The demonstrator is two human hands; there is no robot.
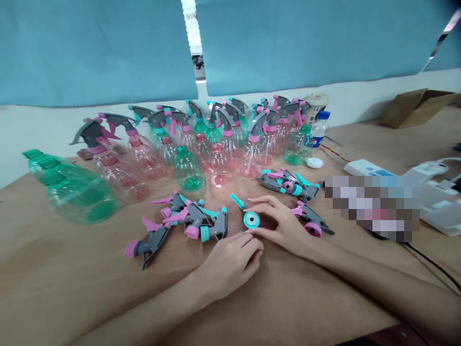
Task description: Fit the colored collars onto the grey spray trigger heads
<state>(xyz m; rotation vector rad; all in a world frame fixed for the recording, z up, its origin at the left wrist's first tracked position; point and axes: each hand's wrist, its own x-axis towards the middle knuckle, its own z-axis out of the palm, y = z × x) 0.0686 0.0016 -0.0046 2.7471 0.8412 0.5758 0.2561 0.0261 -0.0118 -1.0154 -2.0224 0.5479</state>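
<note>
The right hand (283, 223) pinches a spray top (251, 220) between piles of others (196, 216), likely tipped so its underside is easy to see. The left hand (232, 262) curls close by; I cannot tell if it holds anything.

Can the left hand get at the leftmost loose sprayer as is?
Probably yes: table shows between the left hand and the leftmost sprayer; the nearby sprayers lie just behind that path.

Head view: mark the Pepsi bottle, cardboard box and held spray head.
Pepsi bottle (317, 141), head view: its label.
Cardboard box (408, 111), head view: front side.
Held spray head (251, 226), head view: its collar.
</note>
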